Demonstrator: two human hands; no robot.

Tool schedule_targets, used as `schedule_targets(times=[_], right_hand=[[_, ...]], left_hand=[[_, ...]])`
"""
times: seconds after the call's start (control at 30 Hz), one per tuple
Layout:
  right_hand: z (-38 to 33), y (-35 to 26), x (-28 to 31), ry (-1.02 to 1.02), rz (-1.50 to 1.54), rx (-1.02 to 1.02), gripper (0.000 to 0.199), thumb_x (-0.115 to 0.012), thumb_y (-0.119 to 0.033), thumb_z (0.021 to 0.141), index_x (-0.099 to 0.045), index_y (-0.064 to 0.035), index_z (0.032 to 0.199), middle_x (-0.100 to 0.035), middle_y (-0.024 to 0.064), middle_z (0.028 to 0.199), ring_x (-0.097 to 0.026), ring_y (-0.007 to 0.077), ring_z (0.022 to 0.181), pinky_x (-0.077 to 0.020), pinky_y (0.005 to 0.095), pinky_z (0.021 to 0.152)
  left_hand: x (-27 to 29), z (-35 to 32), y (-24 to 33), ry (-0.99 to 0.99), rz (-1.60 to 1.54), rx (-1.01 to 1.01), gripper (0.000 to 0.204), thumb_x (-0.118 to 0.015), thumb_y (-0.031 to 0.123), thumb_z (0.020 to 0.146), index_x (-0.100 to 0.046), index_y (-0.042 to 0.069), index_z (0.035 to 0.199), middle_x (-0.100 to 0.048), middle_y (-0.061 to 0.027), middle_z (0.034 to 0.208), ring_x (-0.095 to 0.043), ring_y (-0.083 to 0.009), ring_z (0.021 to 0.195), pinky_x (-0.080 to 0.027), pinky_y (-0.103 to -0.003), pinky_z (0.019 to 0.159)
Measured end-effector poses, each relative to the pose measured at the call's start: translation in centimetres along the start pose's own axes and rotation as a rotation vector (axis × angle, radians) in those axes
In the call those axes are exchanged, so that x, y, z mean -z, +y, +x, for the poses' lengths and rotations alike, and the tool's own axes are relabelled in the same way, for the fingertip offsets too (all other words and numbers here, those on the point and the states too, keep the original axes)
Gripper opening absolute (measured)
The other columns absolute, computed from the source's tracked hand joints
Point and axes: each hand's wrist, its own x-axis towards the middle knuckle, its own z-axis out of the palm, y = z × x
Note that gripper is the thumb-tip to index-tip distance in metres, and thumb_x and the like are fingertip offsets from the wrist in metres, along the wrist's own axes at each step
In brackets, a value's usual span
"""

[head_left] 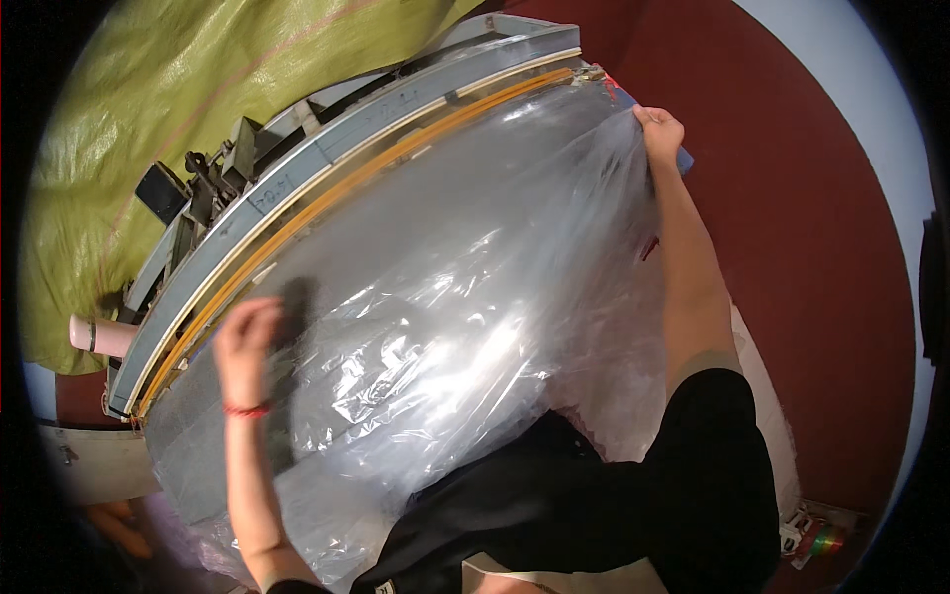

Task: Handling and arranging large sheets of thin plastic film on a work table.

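A large sheet of clear plastic film (pixel 465 327) spreads in glossy wrinkles over the grey tabletop (pixel 188 445) and down against my body. My right hand (pixel 661 134) pinches the film's far right corner, pulling folds that fan out from the fingertips. My left hand (pixel 247 337), with a red cord on its wrist, hovers over the left part of the table near the orange strip (pixel 327 203). Its fingers look bent but are smeared by motion, and I see nothing held in them. Its shadow falls just to the right.
A long grey metal bar (pixel 336 148) runs along the table's far side, with dark mechanical parts (pixel 203 183) behind it. Beyond lies a yellow-green sheet (pixel 198 79). A pink bottle-like cylinder (pixel 99 335) sticks out at the left. Dark red floor (pixel 792 198) stretches to the right.
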Motion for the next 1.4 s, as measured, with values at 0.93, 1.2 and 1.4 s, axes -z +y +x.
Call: schedule_targets(times=[0.93, 1.2, 1.4], right_hand=[[2.5, 3.2, -0.4, -0.185, -0.255, 0.175, 0.029, -0.068, -0.030, 0.073, -0.065, -0.0032, 0.085, -0.065, 0.0049, 0.081, -0.058, 0.0123, 0.075, -0.0441, 0.0260, 0.071], [3.2, 3.6, -0.1, -0.234, -0.447, 0.201, 0.032, -0.065, -0.033, 0.075, -0.064, -0.0027, 0.085, -0.064, 0.0041, 0.082, -0.056, 0.0123, 0.075, -0.0425, 0.0255, 0.072], [3.4, 3.8, 0.5, -0.244, -0.228, 0.150, 0.032, -0.065, -0.028, 0.076, -0.062, 0.0006, 0.089, -0.062, 0.0048, 0.083, -0.055, 0.0121, 0.079, -0.0414, 0.0241, 0.074]], left_hand=[[24.7, -19.0, -3.7, 0.537, 0.137, 0.152, 0.003, -0.055, 0.006, 0.081, -0.053, 0.007, 0.083, -0.051, 0.0028, 0.068, -0.044, -0.0032, 0.054, -0.034, -0.018, 0.045], [7.9, -17.2, -3.5, -0.193, 0.869, -0.289, 0.060, -0.045, 0.046, 0.083, -0.039, 0.002, 0.125, -0.031, -0.0163, 0.134, -0.023, -0.0339, 0.127, -0.024, -0.044, 0.099], [7.6, -15.3, -7.0, 0.016, 0.854, -0.197, 0.061, -0.048, 0.044, 0.082, -0.040, 0.001, 0.123, -0.034, -0.0168, 0.132, -0.031, -0.0354, 0.121, -0.027, -0.043, 0.098]])
